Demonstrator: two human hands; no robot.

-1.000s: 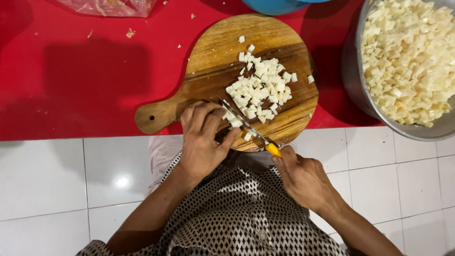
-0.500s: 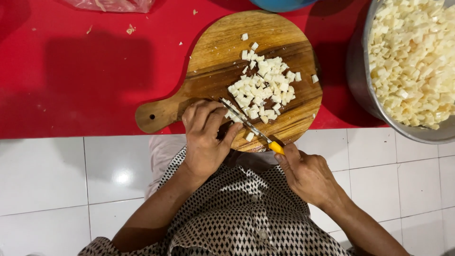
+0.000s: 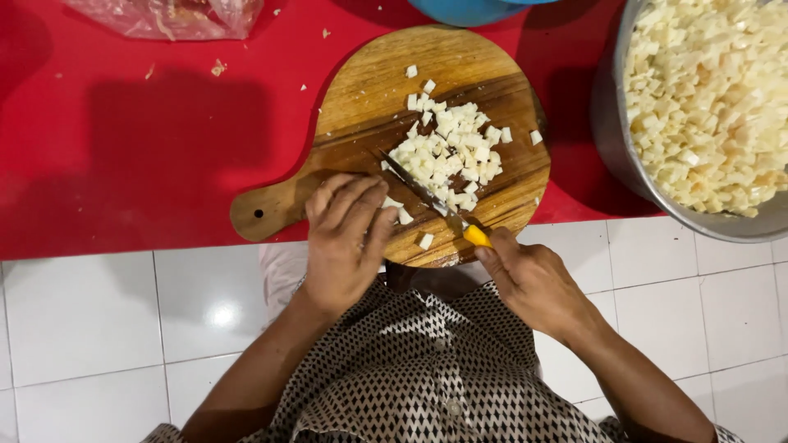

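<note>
A round wooden cutting board (image 3: 386, 82) with a handle lies on the red table surface. On it is a pile of small white diced cubes (image 3: 447, 152). My right hand (image 3: 529, 279) grips a knife (image 3: 427, 195) by its yellow handle; the blade lies slanted against the near side of the pile. My left hand (image 3: 345, 238) rests flat on the board's near edge, fingers together, over a few white pieces just left of the blade.
A large metal bowl (image 3: 611, 139) full of the same white cubes stands at the right. A clear plastic bag (image 3: 164, 16) lies at the far left, a blue container (image 3: 468, 10) at the far edge. White scraps dot the red table (image 3: 123, 148). White floor tiles lie below.
The view has shifted slightly; the knife and both hands stay at the board's near edge, with the blade still beside the pile.
</note>
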